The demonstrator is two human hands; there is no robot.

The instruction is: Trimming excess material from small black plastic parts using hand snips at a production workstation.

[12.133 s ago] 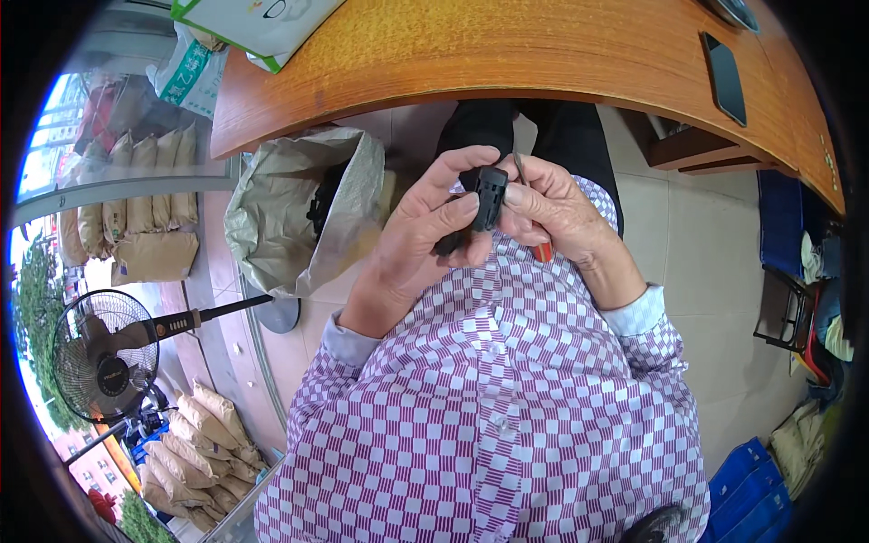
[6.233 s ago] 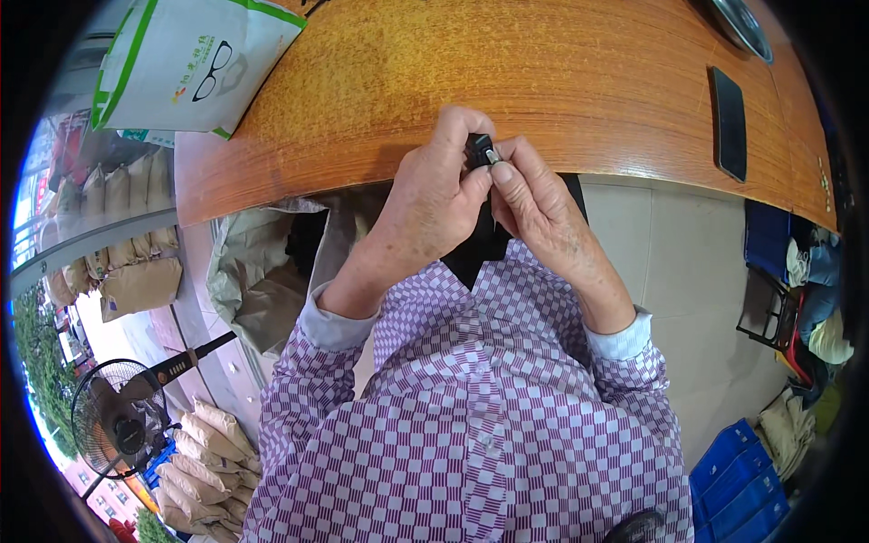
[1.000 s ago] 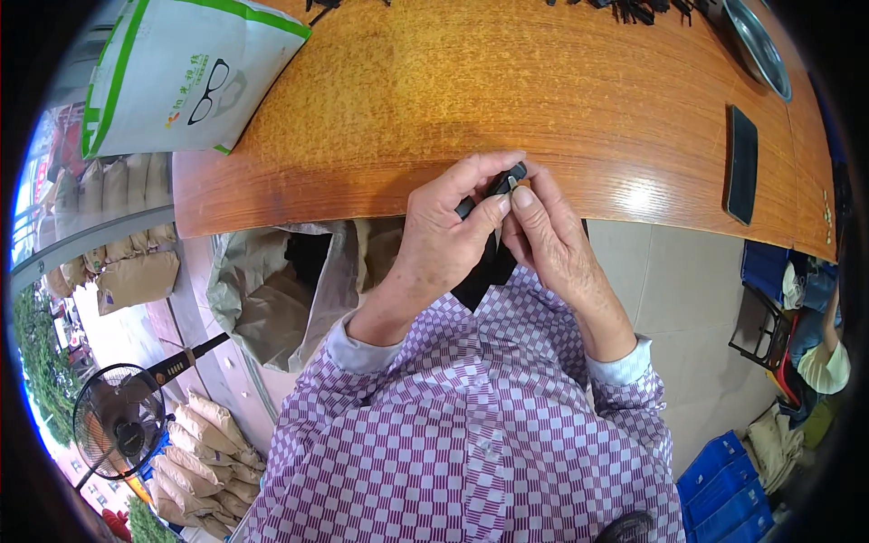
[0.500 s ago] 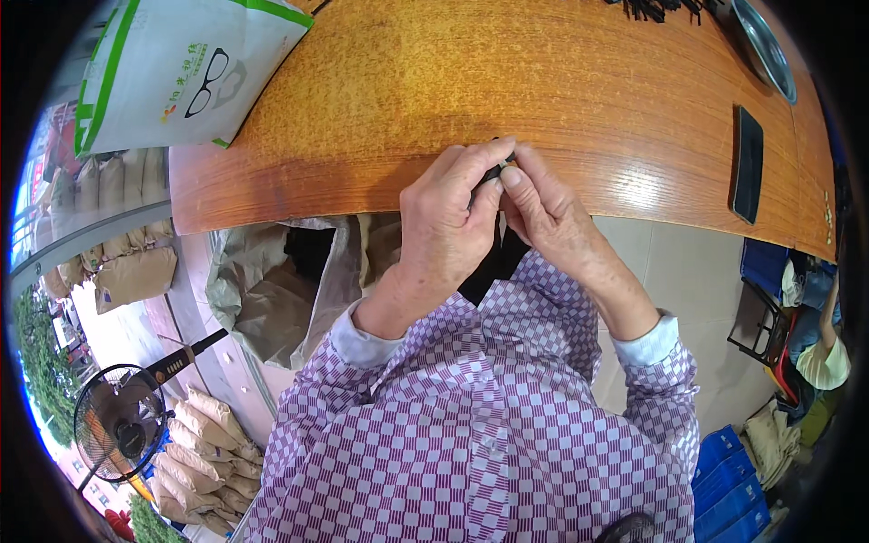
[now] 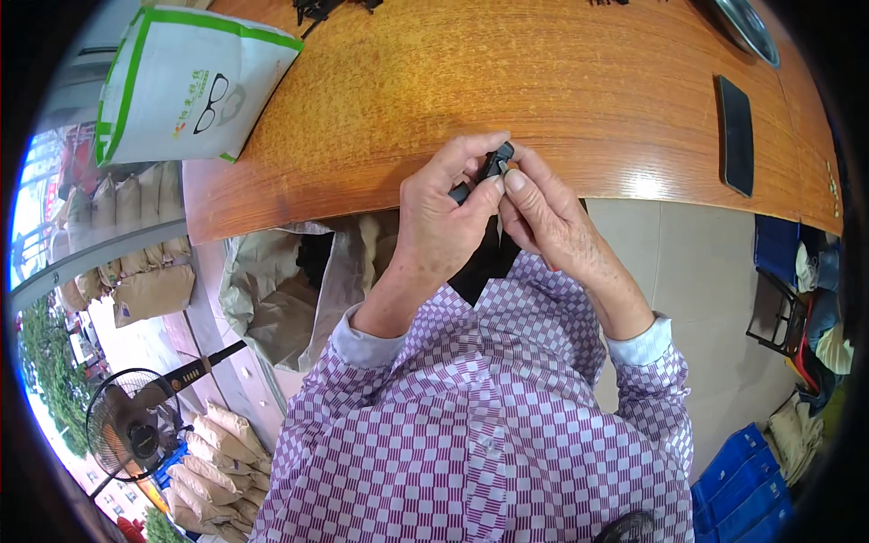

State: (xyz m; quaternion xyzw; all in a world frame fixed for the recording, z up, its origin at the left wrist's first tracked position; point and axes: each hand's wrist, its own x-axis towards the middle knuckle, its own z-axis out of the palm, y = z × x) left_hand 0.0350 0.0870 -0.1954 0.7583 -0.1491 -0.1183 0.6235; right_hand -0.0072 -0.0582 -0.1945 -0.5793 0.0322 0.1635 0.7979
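Both my hands meet at the table's near edge. A small black part (image 5: pixel 498 158), perhaps plastic or rubber, is gripped by my left hand (image 5: pixel 439 217), thumb and fingers closed round it; a rounded black end also shows beside the thumb. My right hand (image 5: pixel 561 217) is closed against the same part, its thumb pressed near the left thumb tip. Something slim and pale shows at its fingertips, and a thin point juts below, but most is hidden in the fingers. Dark cloth (image 5: pixel 484 271) lies under the hands, over my lap.
On the wooden table (image 5: pixel 434 72) stand a white bag with green edging (image 5: pixel 181 90), a black phone (image 5: pixel 736 136) and a metal bowl (image 5: pixel 749 32). Black strips (image 5: pixel 330 11) lie at the far edge. An open sack (image 5: pixel 281 299) sits below left, near a fan (image 5: pixel 136 425).
The black part has turned and shows more between my fingers, and my left index finger has lifted slightly. The whole view has shifted a little; both hands stay together.
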